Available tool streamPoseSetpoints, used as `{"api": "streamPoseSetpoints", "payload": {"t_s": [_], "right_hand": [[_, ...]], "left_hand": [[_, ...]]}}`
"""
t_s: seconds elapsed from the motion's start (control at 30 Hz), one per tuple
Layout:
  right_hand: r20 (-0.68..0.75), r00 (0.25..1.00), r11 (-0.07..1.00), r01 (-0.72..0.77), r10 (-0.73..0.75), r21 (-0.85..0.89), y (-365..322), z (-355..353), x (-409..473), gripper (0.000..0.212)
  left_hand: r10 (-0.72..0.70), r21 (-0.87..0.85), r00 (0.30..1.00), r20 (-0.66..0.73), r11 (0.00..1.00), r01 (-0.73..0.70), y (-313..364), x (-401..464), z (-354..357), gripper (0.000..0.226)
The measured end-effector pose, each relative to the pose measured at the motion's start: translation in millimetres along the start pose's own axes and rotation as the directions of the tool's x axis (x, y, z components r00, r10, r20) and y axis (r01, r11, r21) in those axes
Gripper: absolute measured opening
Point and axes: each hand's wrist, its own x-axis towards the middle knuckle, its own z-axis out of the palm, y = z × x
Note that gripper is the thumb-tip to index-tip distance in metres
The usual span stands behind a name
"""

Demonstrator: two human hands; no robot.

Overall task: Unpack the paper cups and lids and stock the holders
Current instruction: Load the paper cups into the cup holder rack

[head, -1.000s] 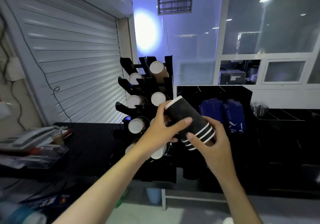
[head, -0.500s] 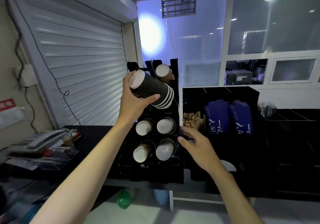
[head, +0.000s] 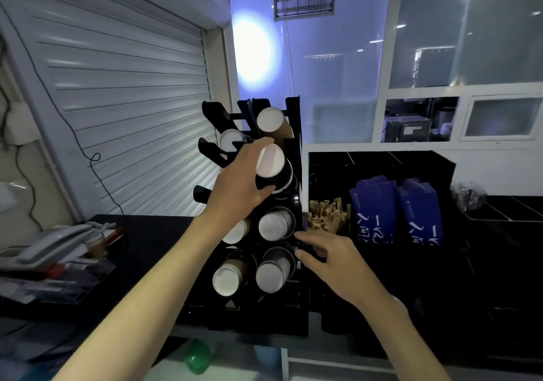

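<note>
My left hand (head: pixel 239 180) is wrapped round a short stack of black ribbed paper cups with white rims (head: pixel 273 171), thumb underneath, fingers over the top, white bottom facing me. The stack sits tilted at the mouth of the second slot down in the right column of the tall black plastic cup holder rack (head: pixel 293 116), its far end already inside the rack frame. How deep it goes in, I cannot tell from here.

Just above it, the top right slot carries a brown ribbed paper cup stack (head: pixel 271 123), and to its left a white cup base (head: pixel 230 139) peeks out beside my knuckles. Below my hand, a black cup stack with a white base (head: pixel 274 224) fills the next slot, and the lowest row has a brown cup stack (head: pixel 227 277) on the left and another black cup stack (head: pixel 274 272) on the right.

My right hand (head: pixel 332 266) is low, fingers loosely spread and holding nothing, fingertips touching the rack's right edge near the lower slots.

Right of the rack stands a black divided organiser box (head: pixel 440 171) with brown paper sachets (head: pixel 326 214) and two dark blue printed packs (head: pixel 373 207) upright inside. Off to the left on the black counter (head: pixel 152 233) lies a grey desk telephone (head: pixel 53 242).
</note>
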Motion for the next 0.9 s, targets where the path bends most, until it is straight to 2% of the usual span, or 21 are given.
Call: {"api": "streamPoseSetpoints", "payload": {"t_s": [0.1, 0.2, 0.5, 0.7, 0.8, 0.9], "right_hand": [[0.034, 0.999, 1.000, -0.016, 0.016, -0.001, 6, 1, -2, 0.049], [0.054, 0.998, 0.994, -0.002, 0.008, -0.106, 9, 2, -3, 0.054], [0.004, 0.998, 0.958, 0.058, -0.059, -0.280, 6, -3, 7, 0.038], [0.009, 1.000, 0.953, 0.022, -0.020, -0.302, 1, -1, 5, 0.039], [0.026, 1.000, 0.959, -0.004, 0.011, -0.283, -6, -3, -2, 0.045], [0.028, 0.999, 0.972, -0.021, 0.028, -0.233, -14, -13, -24, 0.051]], "left_hand": [[0.035, 0.160, 0.999, 0.002, 0.986, -0.034, -6, 3, 9, 0.085], [0.021, 0.273, 1.000, 0.003, 0.962, -0.021, -14, 6, 19, 0.079], [-0.063, 0.296, 0.997, 0.049, 0.954, 0.045, -24, 12, 38, 0.079], [-0.099, 0.315, 0.985, 0.145, 0.948, 0.049, -12, 5, 33, 0.076], [-0.122, 0.420, 0.969, 0.213, 0.907, 0.022, 3, 4, 23, 0.080], [-0.105, 0.461, 0.973, 0.207, 0.887, -0.003, 20, -11, 13, 0.082]]}}
